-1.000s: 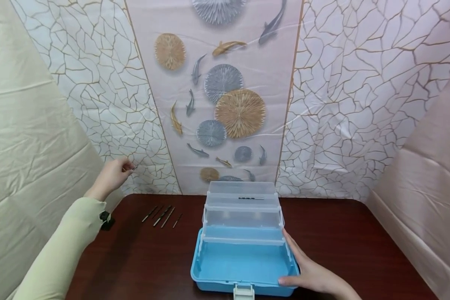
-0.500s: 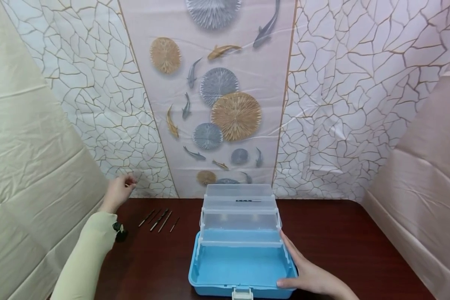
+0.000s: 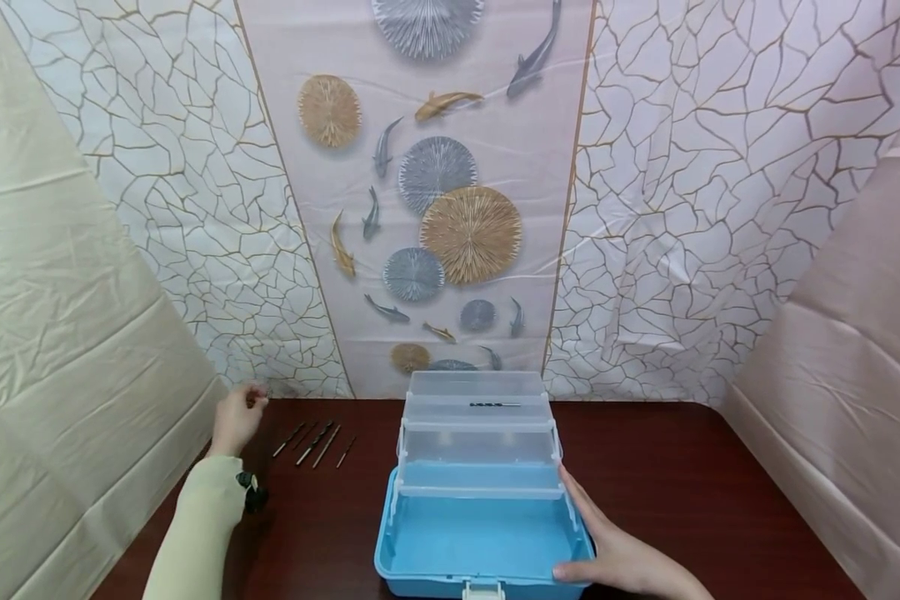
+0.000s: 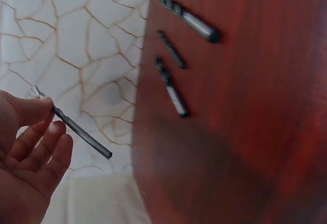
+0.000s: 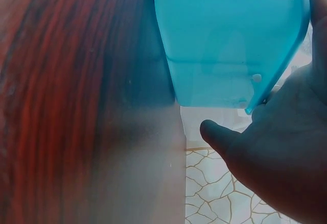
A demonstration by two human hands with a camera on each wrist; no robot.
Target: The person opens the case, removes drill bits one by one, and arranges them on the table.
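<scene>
At the far left of the head view, my left hand [image 3: 236, 421] is beside several drill bits [image 3: 315, 443] on the dark table. The left wrist view shows its thumb and fingers pinching a dark drill bit [image 4: 84, 134] near one end, the other end pointing away. My right hand [image 3: 622, 558] rests along the right side of a light-blue toolbox [image 3: 427, 586], thumb at the front rim, fingers extended along the side. Clear stepped trays [image 3: 480, 482] stand raised at the toolbox's back. One drill bit [image 3: 495, 405] lies in the topmost tray.
The toolbox's white latch [image 3: 483, 590] hangs at the front. A patterned cloth [image 3: 465, 167] with fish and round motifs rises behind the reddish-brown table [image 3: 660, 467]. Plain cloth walls [image 3: 67, 333] slope in on both sides.
My left hand has come down from in front of the backdrop to the table's back left, still pinching the drill bit. The head view has shifted slightly. My right hand stays at the toolbox.
</scene>
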